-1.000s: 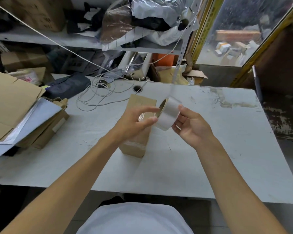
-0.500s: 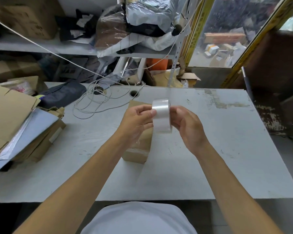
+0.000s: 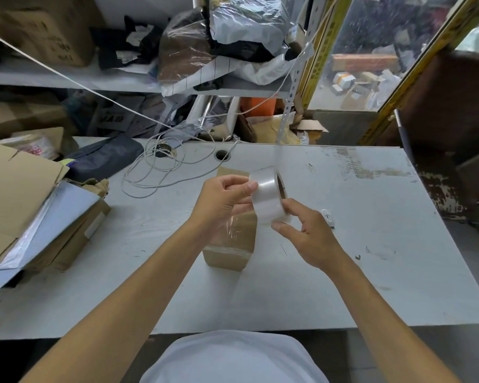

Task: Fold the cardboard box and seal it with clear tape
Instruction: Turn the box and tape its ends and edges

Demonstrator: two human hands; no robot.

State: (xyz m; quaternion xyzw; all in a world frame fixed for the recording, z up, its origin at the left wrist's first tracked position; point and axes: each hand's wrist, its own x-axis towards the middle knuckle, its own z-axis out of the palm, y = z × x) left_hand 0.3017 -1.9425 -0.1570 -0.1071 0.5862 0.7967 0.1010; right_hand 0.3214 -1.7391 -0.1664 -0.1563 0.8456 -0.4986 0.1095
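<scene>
Shirt: white fabric (image 3: pixel 233 357) at the bottom edge, nearest the camera.
Forearms: both bare, reaching forward over the table from the lower corners.
Table: pale grey-white flat top (image 3: pixel 371 258), scuffed, with worn patches toward the far right.
Right hand: right hand (image 3: pixel 310 236) raised above the table, thumb and forefinger curled onto the lower right rim of the tape roll, pinching it.
Left hand: left hand (image 3: pixel 221 203) level with the roll, fingers curled, thumb tip pressed on the roll's left face; it grips the roll from that side.
Tape roll: wide roll of clear glossy tape (image 3: pixel 267 197) on a brown card core, held in the air between both hands, core opening turned to the right.
Box: small brown cardboard box (image 3: pixel 230 244) standing on the table directly beneath the hands, partly hidden by the left hand; a clear shiny strip shows across its near top face and a pale band along its near edge.
Small object: a little white oval piece (image 3: pixel 327 217) lies on the table just right of the right hand; too small to identify.
Left pile: flattened brown cardboard sheets and white plastic mailers (image 3: pixel 25 211) stacked at the table's left edge.
Cord: thin white cable (image 3: pixel 161 172) looped loosely on the far table, near a round cable hole (image 3: pixel 222 155).
Shelf: grey metal shelf (image 3: pixel 94 81) behind the table, loaded with cartons and plastic-wrapped bundles.
</scene>
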